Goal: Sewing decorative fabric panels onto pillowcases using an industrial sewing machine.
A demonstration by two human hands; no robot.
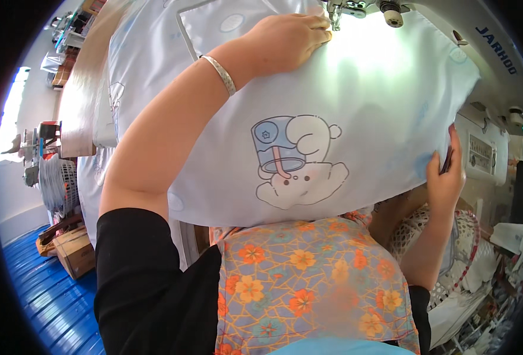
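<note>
A wide sheet of white, shiny fabric (226, 160) printed with a cartoon puppy and a blue cup spreads before me, up to the sewing machine's presser foot (335, 22). My left hand (294, 42) lies flat on it, fingertips just left of the foot, holding nothing. At the fabric's right edge, my right hand (448, 177) is closed on the border with thumb and fingers. A slim dark object (448, 160) shows between that thumb and fingers; its kind is unclear. The machine's lamp washes out the cloth right of the needle.
The white machine head (486, 41) arches over the upper right. To the left are a wooden tabletop (78, 112), a white basket (60, 183) and a cardboard box (75, 251) on a blue floor. A white perforated basket (412, 228) with cloth stands below my right arm.
</note>
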